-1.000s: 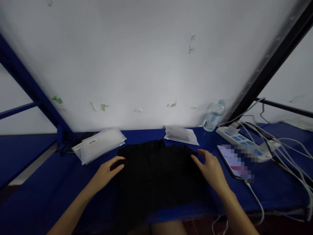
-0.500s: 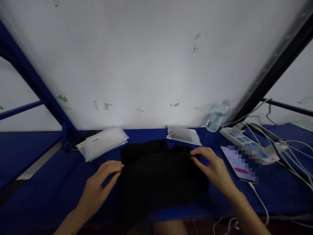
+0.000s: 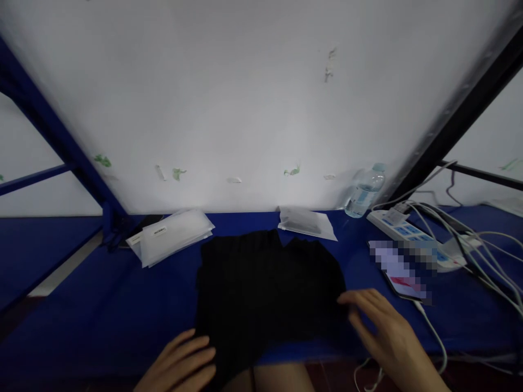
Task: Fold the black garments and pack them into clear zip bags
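Note:
A black cloth garment lies spread on the blue table, its lower left part hanging over the front edge. My left hand rests at the garment's lower left edge, palm down with the fingers apart. At the right edge of the cloth is my right hand, its fingertips touching or just over the fabric. Thumb and forefinger there are apart, and the motion blurs them slightly.
White plastic packets lie at the back left, and a clear bag with something dark at the back middle. A water bottle, a power strip, a phone and white cables occupy the right side.
Both hands have moved down toward the front edge, my right hand also outward to the right. The black garment's top part now lies flatter and its right side is more rounded.

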{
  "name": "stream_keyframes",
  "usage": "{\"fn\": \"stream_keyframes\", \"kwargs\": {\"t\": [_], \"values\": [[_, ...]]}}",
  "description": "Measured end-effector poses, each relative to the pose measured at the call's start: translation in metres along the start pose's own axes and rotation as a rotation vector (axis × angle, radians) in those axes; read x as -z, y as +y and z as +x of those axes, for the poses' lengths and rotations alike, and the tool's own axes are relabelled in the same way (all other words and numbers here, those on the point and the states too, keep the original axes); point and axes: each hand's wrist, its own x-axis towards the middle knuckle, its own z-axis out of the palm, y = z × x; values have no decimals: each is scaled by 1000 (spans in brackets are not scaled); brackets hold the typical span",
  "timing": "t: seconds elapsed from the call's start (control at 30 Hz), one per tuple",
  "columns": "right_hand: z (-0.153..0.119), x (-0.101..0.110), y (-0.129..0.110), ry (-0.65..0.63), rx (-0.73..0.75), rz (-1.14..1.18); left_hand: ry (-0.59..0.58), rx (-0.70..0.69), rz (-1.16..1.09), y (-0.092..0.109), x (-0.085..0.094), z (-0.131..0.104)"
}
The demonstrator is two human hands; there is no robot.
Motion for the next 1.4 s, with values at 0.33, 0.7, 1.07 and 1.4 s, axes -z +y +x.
{"fn": "stream_keyframes", "kwargs": {"t": [0.33,0.7,1.07,1.4], "values": [[101,-59,-48,-282,54,94,-107,392,-6,-94,-13,50],[138,-30,-11,-96,-130,391,175,748,-74,-120,-7,91],[119,-54,24,-188,62,128,-353,407,-4,-75,-49,91],[107,-80,33,-302,17,-141,-268,330,29,-89,-57,84]]}}
